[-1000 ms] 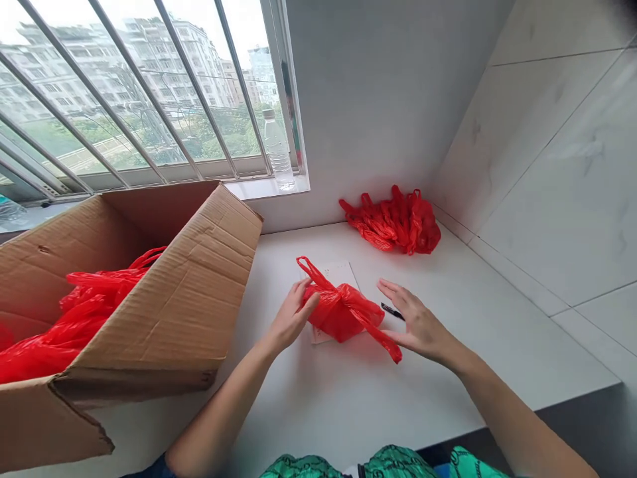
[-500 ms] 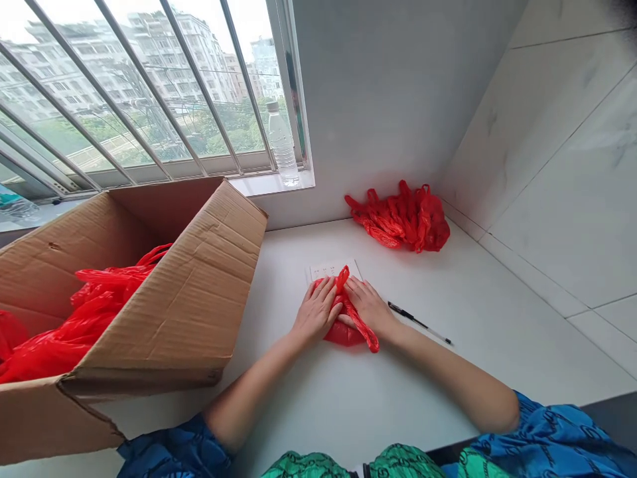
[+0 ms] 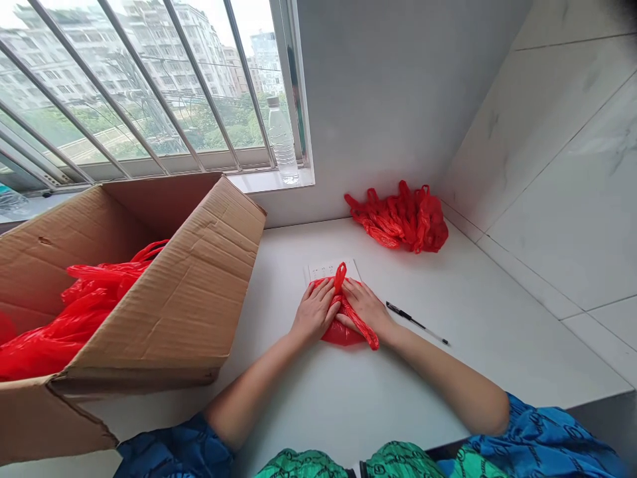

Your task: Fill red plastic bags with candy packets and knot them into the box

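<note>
A red plastic bag (image 3: 343, 334) lies on the white table, its twisted handles drawn up across the middle. My left hand (image 3: 315, 308) rests flat on the bag's left side with fingers extended. On its right side lies my right hand (image 3: 367, 308), also flat, fingers stretched out. The handles run between the two hands, one loop pointing away from me and one toward me. Beyond the bag, a white paper with small print (image 3: 331, 268) is partly covered by it. A black pen (image 3: 417, 322) lies right of my right hand.
At the left stands an open cardboard box (image 3: 169, 285) holding red plastic bags (image 3: 94, 299). Several bunched red bags (image 3: 401, 219) sit against the back wall. A clear water bottle (image 3: 283, 143) stands on the windowsill by the barred window. A tiled wall (image 3: 562, 179) bounds the right side.
Both hands stay flat on the bag, with hardly any movement. The view has shifted very slightly; the objects keep their places.
</note>
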The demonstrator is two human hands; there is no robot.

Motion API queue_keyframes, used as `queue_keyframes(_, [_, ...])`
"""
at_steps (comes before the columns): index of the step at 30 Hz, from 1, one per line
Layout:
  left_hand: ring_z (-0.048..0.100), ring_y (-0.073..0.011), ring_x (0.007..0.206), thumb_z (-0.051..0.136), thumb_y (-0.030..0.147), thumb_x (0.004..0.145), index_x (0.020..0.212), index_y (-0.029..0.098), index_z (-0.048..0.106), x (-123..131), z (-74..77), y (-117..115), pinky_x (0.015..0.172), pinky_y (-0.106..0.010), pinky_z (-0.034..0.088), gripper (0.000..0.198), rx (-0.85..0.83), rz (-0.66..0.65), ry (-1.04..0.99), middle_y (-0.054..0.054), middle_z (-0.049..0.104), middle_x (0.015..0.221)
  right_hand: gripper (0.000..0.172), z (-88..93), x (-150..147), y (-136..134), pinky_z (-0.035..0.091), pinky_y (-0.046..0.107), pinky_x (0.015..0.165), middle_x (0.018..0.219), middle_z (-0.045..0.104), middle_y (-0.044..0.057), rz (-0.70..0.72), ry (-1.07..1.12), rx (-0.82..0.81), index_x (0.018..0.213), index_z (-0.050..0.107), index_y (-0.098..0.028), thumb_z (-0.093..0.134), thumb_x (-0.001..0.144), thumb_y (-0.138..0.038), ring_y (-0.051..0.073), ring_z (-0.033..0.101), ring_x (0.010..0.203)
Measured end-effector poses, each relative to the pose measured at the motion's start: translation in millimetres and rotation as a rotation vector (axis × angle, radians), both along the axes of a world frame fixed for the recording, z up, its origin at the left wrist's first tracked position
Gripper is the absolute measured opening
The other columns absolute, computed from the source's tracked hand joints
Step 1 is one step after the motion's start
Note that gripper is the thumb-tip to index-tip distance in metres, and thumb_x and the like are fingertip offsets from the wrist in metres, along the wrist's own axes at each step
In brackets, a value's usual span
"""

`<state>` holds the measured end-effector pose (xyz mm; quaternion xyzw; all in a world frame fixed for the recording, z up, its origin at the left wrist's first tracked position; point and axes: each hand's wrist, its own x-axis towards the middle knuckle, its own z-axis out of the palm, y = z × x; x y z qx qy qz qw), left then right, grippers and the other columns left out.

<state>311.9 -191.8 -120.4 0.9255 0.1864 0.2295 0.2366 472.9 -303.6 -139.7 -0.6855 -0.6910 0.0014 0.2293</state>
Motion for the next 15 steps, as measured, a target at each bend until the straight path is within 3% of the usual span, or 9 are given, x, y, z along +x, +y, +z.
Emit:
queue_keyframes(2, [0.045,-0.025,0.14,0.047,0.036,0.099,0.128,0.023,0.063,-2.6,4.6,-1.0,0.123,-0.049,0.021,0.036,-0.024,-0.013,-0.029,-0.009,0.059,0.142,0.069,6.8,1.6,-1.8,0.027,0.057,0.12,0.154,0.044,0.015,0.025,0.069,0.012,0.15,0.038,-0.016,0.053,0.094,-0.053,0.033,0.033,0.147])
queue_keyframes(4, [0.051,-0.0254,0.134,0.049,0.035,0.097,0.12,0.023,0.066,-7.4,11.6,-2.3,0.12,-0.049,0.025,0.031,-0.056,-0.01,-0.07,-0.009,0.065,0.132,0.06,18.9,4.6,-5.6,0.028,0.057,0.119,0.144,0.055,0.014,0.051,0.171,0.042,0.142,0.047,-0.019,0.056,0.093,-0.053,0.032,0.046,0.138])
queue_keyframes(7, [0.059,-0.0277,0.12,0.054,0.037,0.095,0.107,0.023,0.07,-18.6,28.0,-9.3,0.112,-0.049,0.037,0.025,-0.157,0.01,-0.159,-0.01,0.071,0.116,0.032,44.9,8.0,-17.3,0.032,0.055,0.115,0.108,0.073,0.007,0.074,0.357,0.083,0.109,0.066,-0.023,0.059,0.093,-0.05,0.026,0.065,0.107])
queue_keyframes(10, [0.066,-0.0269,0.104,0.064,0.043,0.089,0.111,0.025,0.069,-32.9,52.2,-26.1,0.095,-0.04,0.049,0.029,-0.259,-0.035,-0.126,-0.009,0.072,0.111,0.031,68.8,3.0,-35.2,0.051,0.043,0.09,0.085,0.07,0.003,0.069,0.605,-0.001,0.083,0.065,-0.023,0.062,0.091,-0.053,0.022,0.066,0.085])
queue_keyframes(12, [0.068,-0.0241,0.088,0.072,0.048,0.082,0.117,0.027,0.066,-43.2,72.1,-41.8,0.079,-0.033,0.051,0.042,-0.248,-0.087,-0.043,-0.006,0.073,0.104,0.033,77.0,-5.3,-47.7,0.053,0.035,0.072,0.083,0.067,0.003,0.103,0.764,-0.073,0.079,0.064,-0.023,0.066,0.088,-0.054,0.021,0.064,0.077])
queue_keyframes(15, [0.062,-0.0177,0.064,0.069,0.051,0.085,0.096,0.023,0.069,-61.9,108.2,-63.9,0.061,-0.026,0.044,0.03,-0.082,-0.151,0.095,-0.003,0.07,0.075,0.031,76.4,-17.2,-63.3,0.051,0.031,0.063,0.08,0.064,0.003,0.233,0.892,-0.089,0.08,0.065,-0.022,0.07,0.085,-0.052,0.019,0.062,0.071])
